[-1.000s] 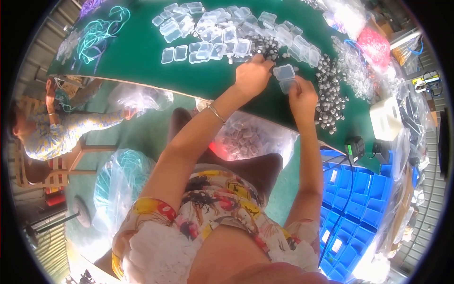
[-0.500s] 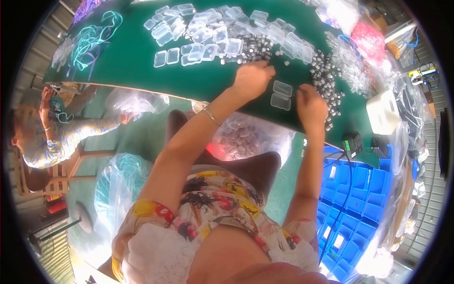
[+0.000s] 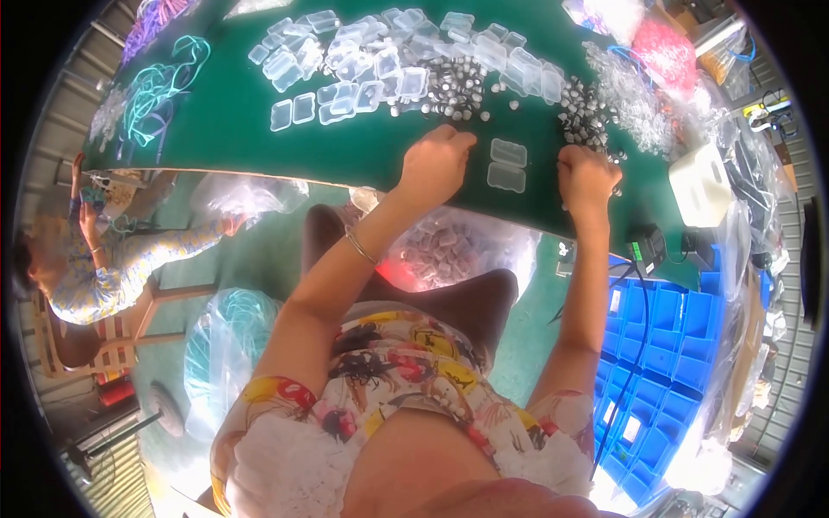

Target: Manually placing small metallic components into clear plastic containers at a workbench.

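Note:
On the green table an opened clear plastic case [image 3: 508,164] lies flat, its two halves one above the other, between my hands. My left hand [image 3: 434,166] is just left of it, fingers closed in a pinch; whatever they hold is too small or hidden. To the right, my right hand [image 3: 590,179] rests at the near part of a pile of small dark-and-silver pieces [image 3: 585,116]. Its fingers are curled together, their contents hidden. Beyond my left hand sits another heap of such small pieces [image 3: 458,91], beside many clear plastic cases [image 3: 363,65].
Teal cords [image 3: 160,99] lie at the table's left. Small clear parts [image 3: 635,99], a pink bag [image 3: 663,53] and a white container [image 3: 698,186] stand at the right. Blue bins [image 3: 661,345] are below the table's right end. Another person [image 3: 99,276] sits at the left.
My left hand has drawn back from the heap of small pieces toward the near edge. My right hand has moved rightward, away from the clear case, onto the right-hand pile.

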Demonstrator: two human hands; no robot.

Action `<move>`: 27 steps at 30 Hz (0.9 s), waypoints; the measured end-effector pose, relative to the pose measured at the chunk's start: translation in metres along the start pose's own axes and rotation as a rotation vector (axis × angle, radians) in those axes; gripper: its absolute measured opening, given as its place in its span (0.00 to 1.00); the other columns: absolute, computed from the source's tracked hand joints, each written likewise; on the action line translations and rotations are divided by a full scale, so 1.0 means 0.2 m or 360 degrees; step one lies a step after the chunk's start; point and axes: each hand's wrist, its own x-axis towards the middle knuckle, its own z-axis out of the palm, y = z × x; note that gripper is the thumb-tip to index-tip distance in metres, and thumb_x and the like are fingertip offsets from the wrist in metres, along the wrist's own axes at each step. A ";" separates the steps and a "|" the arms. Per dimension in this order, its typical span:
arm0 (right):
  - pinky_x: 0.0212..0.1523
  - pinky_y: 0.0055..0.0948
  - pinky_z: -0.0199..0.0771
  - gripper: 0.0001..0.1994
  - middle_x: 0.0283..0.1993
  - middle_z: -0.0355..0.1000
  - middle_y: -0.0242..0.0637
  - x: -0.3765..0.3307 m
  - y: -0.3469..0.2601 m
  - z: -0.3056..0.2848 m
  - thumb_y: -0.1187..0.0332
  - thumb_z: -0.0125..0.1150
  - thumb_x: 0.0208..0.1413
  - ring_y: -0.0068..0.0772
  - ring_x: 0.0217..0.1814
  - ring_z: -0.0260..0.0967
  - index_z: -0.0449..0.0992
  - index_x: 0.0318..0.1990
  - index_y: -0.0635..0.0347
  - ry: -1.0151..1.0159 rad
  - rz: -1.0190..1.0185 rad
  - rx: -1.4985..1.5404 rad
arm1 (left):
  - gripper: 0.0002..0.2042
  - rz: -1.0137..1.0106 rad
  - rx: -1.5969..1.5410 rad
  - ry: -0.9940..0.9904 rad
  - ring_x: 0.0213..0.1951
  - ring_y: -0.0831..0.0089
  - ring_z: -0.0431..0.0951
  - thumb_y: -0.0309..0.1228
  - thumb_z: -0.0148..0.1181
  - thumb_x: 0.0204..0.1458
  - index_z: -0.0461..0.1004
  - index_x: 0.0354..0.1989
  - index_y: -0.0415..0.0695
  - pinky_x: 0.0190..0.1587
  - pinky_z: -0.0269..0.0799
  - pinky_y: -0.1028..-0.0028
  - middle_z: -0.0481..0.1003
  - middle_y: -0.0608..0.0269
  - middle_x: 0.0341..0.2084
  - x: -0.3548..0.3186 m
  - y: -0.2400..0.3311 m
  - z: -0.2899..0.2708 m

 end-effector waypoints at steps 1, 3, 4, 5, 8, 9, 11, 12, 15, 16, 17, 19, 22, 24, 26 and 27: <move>0.47 0.42 0.59 0.04 0.31 0.74 0.25 0.00 0.00 0.00 0.67 0.66 0.45 0.34 0.39 0.73 0.76 0.29 0.47 0.0053 -0.0010 0.0056 | 0.05 0.0021 -0.0016 0.0033 0.32 0.56 0.78 0.25 0.59 0.48 0.79 0.33 0.46 0.35 0.75 0.62 0.75 0.56 0.30 -0.01 0.01 -0.01; 0.47 0.41 0.59 0.05 0.31 0.75 0.26 0.00 -0.01 0.00 0.69 0.67 0.45 0.34 0.39 0.73 0.77 0.30 0.47 0.0109 -0.0027 0.0113 | 0.05 -0.0020 -0.0124 0.0003 0.33 0.56 0.78 0.25 0.61 0.47 0.79 0.33 0.46 0.35 0.75 0.62 0.75 0.56 0.30 -0.01 0.01 -0.01; 0.47 0.40 0.59 0.06 0.31 0.75 0.26 -0.01 -0.02 -0.01 0.70 0.67 0.44 0.34 0.38 0.73 0.77 0.30 0.48 0.0105 0.0007 0.0414 | 0.06 -0.0059 -0.0235 -0.0028 0.34 0.56 0.78 0.26 0.62 0.46 0.79 0.34 0.46 0.36 0.74 0.62 0.74 0.56 0.30 -0.01 0.02 0.00; 0.46 0.40 0.59 0.07 0.31 0.75 0.26 -0.02 -0.03 -0.02 0.72 0.67 0.43 0.34 0.37 0.73 0.77 0.31 0.49 0.0098 0.0041 0.0716 | 0.06 -0.0060 -0.0233 -0.0022 0.34 0.56 0.78 0.26 0.62 0.46 0.79 0.34 0.46 0.36 0.74 0.62 0.74 0.56 0.30 -0.01 0.03 0.00; 0.47 0.38 0.58 0.08 0.31 0.75 0.25 -0.04 -0.14 -0.06 0.73 0.68 0.43 0.33 0.37 0.72 0.77 0.31 0.49 -0.0266 0.0112 0.1638 | 0.11 -0.0074 -0.0580 -0.0153 0.33 0.60 0.79 0.26 0.67 0.44 0.79 0.37 0.46 0.35 0.75 0.64 0.75 0.59 0.32 0.00 0.09 0.02; 0.43 0.34 0.65 0.09 0.32 0.75 0.28 -0.04 -0.16 -0.05 0.77 0.67 0.43 0.31 0.34 0.72 0.77 0.32 0.53 -0.0297 0.0008 0.1593 | 0.10 -0.0028 -0.0480 -0.0199 0.33 0.60 0.79 0.27 0.68 0.43 0.78 0.36 0.46 0.35 0.75 0.64 0.75 0.59 0.32 0.00 0.11 0.03; 0.42 0.34 0.67 0.10 0.32 0.75 0.29 -0.05 -0.19 -0.03 0.78 0.67 0.43 0.31 0.34 0.73 0.77 0.34 0.54 -0.0282 -0.0118 0.1349 | 0.11 0.0049 -0.0286 -0.0230 0.32 0.59 0.78 0.29 0.71 0.40 0.77 0.33 0.46 0.34 0.74 0.64 0.74 0.59 0.30 0.01 0.12 0.06; 0.41 0.35 0.69 0.10 0.32 0.76 0.31 -0.05 -0.19 -0.03 0.78 0.66 0.43 0.31 0.34 0.73 0.78 0.35 0.55 -0.0264 -0.0238 0.1106 | 0.11 0.0048 -0.0287 -0.0228 0.32 0.59 0.78 0.29 0.71 0.40 0.77 0.33 0.46 0.34 0.74 0.64 0.74 0.59 0.30 0.01 0.12 0.06; 0.45 0.40 0.64 0.11 0.32 0.75 0.30 -0.04 -0.16 -0.03 0.74 0.67 0.46 0.34 0.37 0.73 0.79 0.39 0.51 -0.0384 -0.0089 0.1397 | 0.14 0.0063 -0.0270 -0.0258 0.34 0.58 0.78 0.31 0.72 0.39 0.77 0.36 0.47 0.36 0.74 0.62 0.74 0.59 0.32 0.00 0.13 0.06; 0.47 0.42 0.61 0.11 0.33 0.74 0.29 -0.03 -0.15 -0.01 0.72 0.67 0.47 0.35 0.39 0.72 0.79 0.40 0.48 -0.0408 0.0045 0.1683 | 0.15 0.0085 -0.0266 -0.0276 0.36 0.58 0.78 0.31 0.72 0.39 0.77 0.37 0.47 0.38 0.74 0.62 0.74 0.59 0.34 -0.01 0.13 0.04; 0.47 0.42 0.61 0.11 0.33 0.74 0.29 -0.01 -0.14 0.01 0.72 0.67 0.47 0.35 0.39 0.72 0.79 0.40 0.48 -0.0411 0.0045 0.1685 | 0.16 0.0108 -0.0261 -0.0294 0.38 0.57 0.77 0.32 0.73 0.39 0.77 0.38 0.46 0.40 0.74 0.61 0.74 0.60 0.35 -0.01 0.13 0.03; 0.47 0.41 0.62 0.12 0.37 0.74 0.29 0.04 -0.13 0.06 0.70 0.65 0.50 0.36 0.40 0.73 0.79 0.43 0.47 -0.0042 -0.0228 0.0854 | 0.18 0.0138 -0.0247 -0.0303 0.39 0.56 0.77 0.32 0.73 0.38 0.77 0.39 0.46 0.41 0.73 0.61 0.74 0.60 0.36 -0.01 0.14 0.02; 0.47 0.41 0.62 0.11 0.39 0.74 0.29 0.05 -0.12 0.09 0.68 0.65 0.51 0.37 0.41 0.73 0.78 0.44 0.48 -0.0180 -0.0340 0.0697 | 0.20 0.0173 -0.0233 -0.0293 0.41 0.56 0.76 0.33 0.73 0.38 0.76 0.41 0.47 0.44 0.72 0.61 0.73 0.60 0.38 -0.01 0.15 0.02; 0.47 0.41 0.62 0.11 0.39 0.74 0.30 0.06 -0.12 0.08 0.69 0.65 0.50 0.37 0.41 0.73 0.78 0.43 0.48 -0.0285 -0.0248 0.0871 | 0.21 0.0177 -0.0236 -0.0275 0.42 0.57 0.76 0.32 0.74 0.37 0.75 0.42 0.47 0.44 0.72 0.61 0.73 0.60 0.38 -0.02 0.15 0.02; 0.47 0.42 0.63 0.12 0.39 0.74 0.31 0.07 -0.13 0.07 0.70 0.66 0.50 0.37 0.41 0.74 0.78 0.43 0.49 -0.0392 -0.0155 0.1043 | 0.23 0.0089 -0.0269 -0.0259 0.42 0.56 0.76 0.31 0.74 0.37 0.74 0.45 0.48 0.44 0.72 0.61 0.73 0.59 0.39 -0.02 0.15 0.03; 0.46 0.42 0.64 0.12 0.38 0.74 0.32 0.07 -0.13 0.06 0.71 0.67 0.48 0.37 0.40 0.74 0.78 0.42 0.50 -0.0353 -0.0158 0.1074 | 0.23 0.0088 -0.0271 -0.0260 0.42 0.56 0.76 0.31 0.74 0.37 0.74 0.45 0.48 0.44 0.72 0.61 0.73 0.59 0.39 -0.02 0.15 0.02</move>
